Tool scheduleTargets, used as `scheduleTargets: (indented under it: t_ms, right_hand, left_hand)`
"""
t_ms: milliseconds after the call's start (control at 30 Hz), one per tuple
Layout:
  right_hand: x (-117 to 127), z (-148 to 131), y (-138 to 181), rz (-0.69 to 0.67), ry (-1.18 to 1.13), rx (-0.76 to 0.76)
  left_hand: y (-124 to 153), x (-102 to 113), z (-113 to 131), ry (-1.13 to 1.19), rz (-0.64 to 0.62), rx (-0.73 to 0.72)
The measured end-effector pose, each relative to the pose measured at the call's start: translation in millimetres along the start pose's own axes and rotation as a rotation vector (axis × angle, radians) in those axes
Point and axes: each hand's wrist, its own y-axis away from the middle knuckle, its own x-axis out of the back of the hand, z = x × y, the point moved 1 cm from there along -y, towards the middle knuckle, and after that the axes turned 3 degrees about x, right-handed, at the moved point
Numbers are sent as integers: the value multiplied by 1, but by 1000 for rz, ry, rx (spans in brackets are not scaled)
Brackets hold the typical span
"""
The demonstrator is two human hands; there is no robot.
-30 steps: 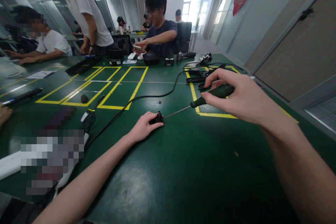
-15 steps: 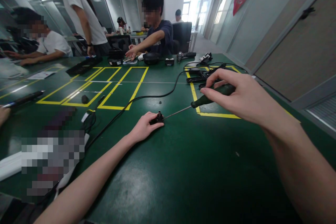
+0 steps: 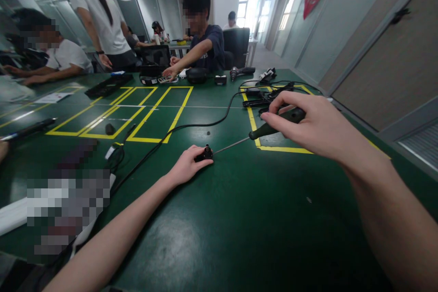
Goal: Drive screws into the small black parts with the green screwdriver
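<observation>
My left hand point(image 3: 189, 164) pinches a small black part point(image 3: 207, 152) against the green tabletop, thumb on the near side and fingers behind. A short post with a metallic-looking tip stands up from this part. From the right, my right hand point(image 3: 301, 121) grips a screwdriver point(image 3: 265, 130) by its dark green handle. The screwdriver slants down to the left, and its thin shaft reaches the right side of the black part. Whether the tip sits in a screw is too small to tell. A tiny dark piece point(image 3: 208, 133) lies just beyond my left hand.
A black cable point(image 3: 198, 125) runs across the green table point(image 3: 239, 219). Yellow tape point(image 3: 284, 149) marks rectangles. Black parts and cables point(image 3: 256, 96) lie beyond my right hand. A power drill point(image 3: 242, 71) rests at the far edge, where a person point(image 3: 205, 50) handles items; others are at left.
Both hands, the black part and the screwdriver stay almost in place. At the far left, the standing person has shifted left and lifted a hand off the table.
</observation>
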Motion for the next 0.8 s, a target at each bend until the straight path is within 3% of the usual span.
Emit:
scheduleTargets:
  t_ms: [233,500,800]
  right_hand:
    - [1,-1,2,32,-17,91]
    - [1,-1,0,-18,30,-10]
    - [-1,-1,3,57,-70,119]
  left_hand:
    - [0,0,-2,0,4,3]
    - [0,-1,-1,-8,2,7]
    - [1,1,4,-58,3,-27]
